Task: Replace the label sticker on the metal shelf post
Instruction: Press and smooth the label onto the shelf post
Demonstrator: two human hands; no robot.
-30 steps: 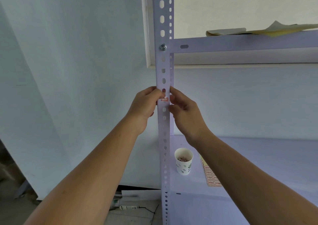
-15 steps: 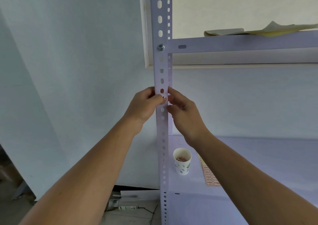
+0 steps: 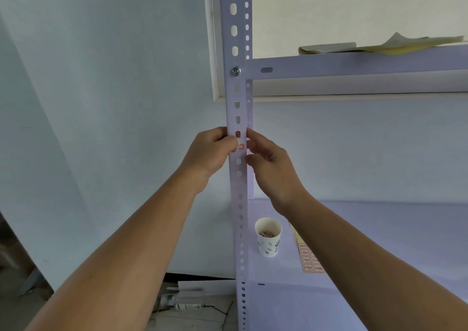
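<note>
Sticker (image 3: 240, 147) reappears, half-hidden under left hand (image 3: 210, 151).

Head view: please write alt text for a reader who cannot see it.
A left hand and a right hand meet at a small red label sticker on a white perforated metal shelf post. A paper cup and sticker sheet rest on the shelf below.

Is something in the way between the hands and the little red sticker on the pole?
Nothing I can see. The left hand and right hand are at the small red-and-white label sticker on the pale perforated metal shelf post; the left hand covers its left edge. The white paper cup sits lower down, off to the side.
</note>
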